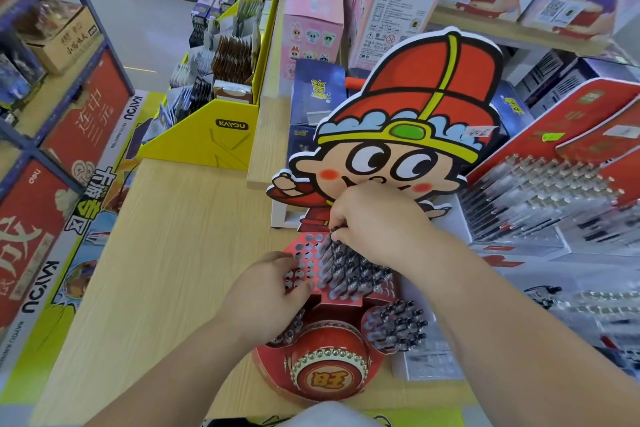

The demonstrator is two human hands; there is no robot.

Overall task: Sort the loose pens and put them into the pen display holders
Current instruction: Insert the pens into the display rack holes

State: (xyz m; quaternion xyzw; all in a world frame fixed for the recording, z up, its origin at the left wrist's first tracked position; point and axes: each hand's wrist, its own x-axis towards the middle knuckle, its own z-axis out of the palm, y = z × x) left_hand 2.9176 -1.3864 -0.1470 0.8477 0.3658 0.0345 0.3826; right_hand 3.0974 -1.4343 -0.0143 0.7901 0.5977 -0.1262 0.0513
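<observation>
Red drum (329, 371) fronts the display on the wooden surface (173, 253). Behind it, the left hand (266, 291) rests its fingers on the perforated holder (304, 253), holding nothing. The right hand (374, 218) pinches the top end of one pen (335, 247) at the back row, beside the seated pens (360, 274). Light, stiff and probably slick plastic, so it is best held near the top.

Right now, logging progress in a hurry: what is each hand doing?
Left hand: open, fingers resting on the red pen holder.
Right hand: closed, pinching a pen.
</observation>
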